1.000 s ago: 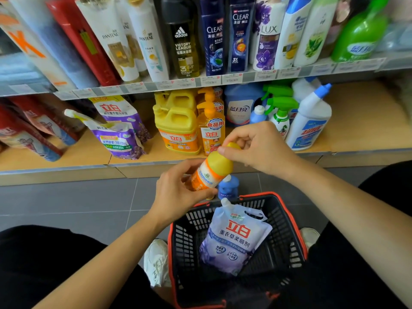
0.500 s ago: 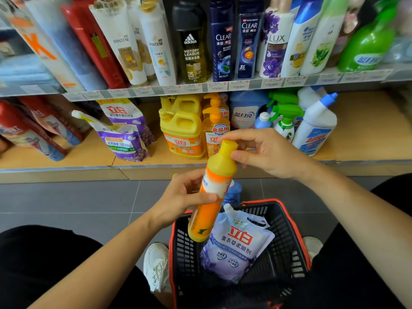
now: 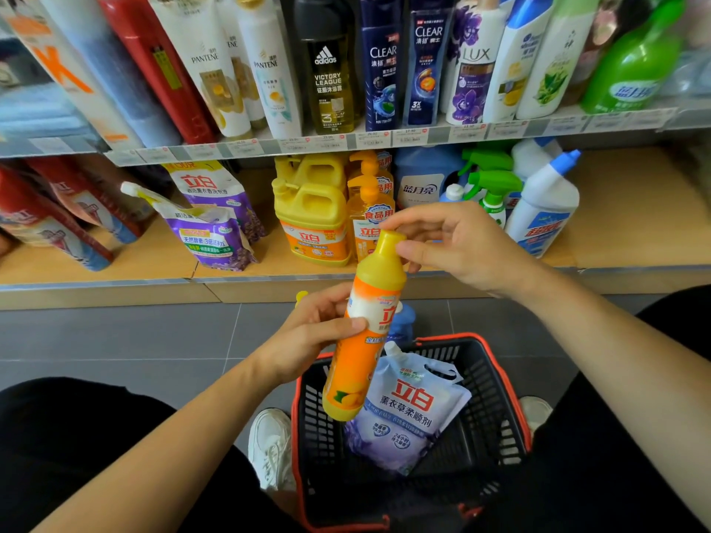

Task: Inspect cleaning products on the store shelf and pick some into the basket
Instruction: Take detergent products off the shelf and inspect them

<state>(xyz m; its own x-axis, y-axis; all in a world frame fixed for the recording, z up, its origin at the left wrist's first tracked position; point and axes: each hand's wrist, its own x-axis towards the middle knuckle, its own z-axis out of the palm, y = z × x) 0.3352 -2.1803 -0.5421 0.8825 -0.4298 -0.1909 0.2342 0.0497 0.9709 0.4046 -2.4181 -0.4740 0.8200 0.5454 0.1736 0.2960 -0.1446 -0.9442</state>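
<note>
left hand (image 3: 307,340): fingers and thumb wrapped round the orange bottle (image 3: 361,352) mid-body, label facing up, likely for reading.
right hand (image 3: 461,248): thumb and forefinger pinch the yellow cap (image 3: 390,244), steadying the top.
orange bottle: tilted, base below the left fingers, over the basket (image 3: 500,378), just above the softener pouch (image 3: 408,413).

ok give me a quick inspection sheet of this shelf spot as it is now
surface: wooden lower shelf, stocked with cleaning products
job's things: orange bottle held cap up, slightly tilted, in front of the basket; pale pouch lying in the basket
clutter: yellow jugs, purple pouches and green spray bottles on the lower shelf
hands: left hand grips the bottle's middle; right hand pinches its yellow cap
cables: nothing seen
surroundings: shampoo bottles on the upper shelf; grey tiled floor
</note>
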